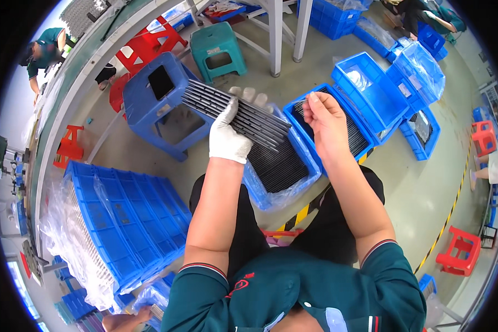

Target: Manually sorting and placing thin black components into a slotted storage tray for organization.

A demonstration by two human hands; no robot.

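Note:
My left hand (231,133), in a white glove, is closed around a fanned stack of thin dark grey flat plates (260,128), seen mostly edge-on. Below the stack stands a blue bin lined with clear plastic (253,191), filled with rows of dark plates (276,169). Bare and curled closed, with thumb and fingertips together, my right hand (327,123) is over a second blue bin (365,160). Nothing shows between its fingers. Dark plates (357,138) fill that bin too, partly hidden by my hand and forearm.
A blue stool (144,105) with a black rectangular plate (161,83) on it stands at left, near a green stool (217,52). Stacked blue crates (133,216) rise beside my left arm. More blue bins (368,88) lie at right. Other people work at far left and far right.

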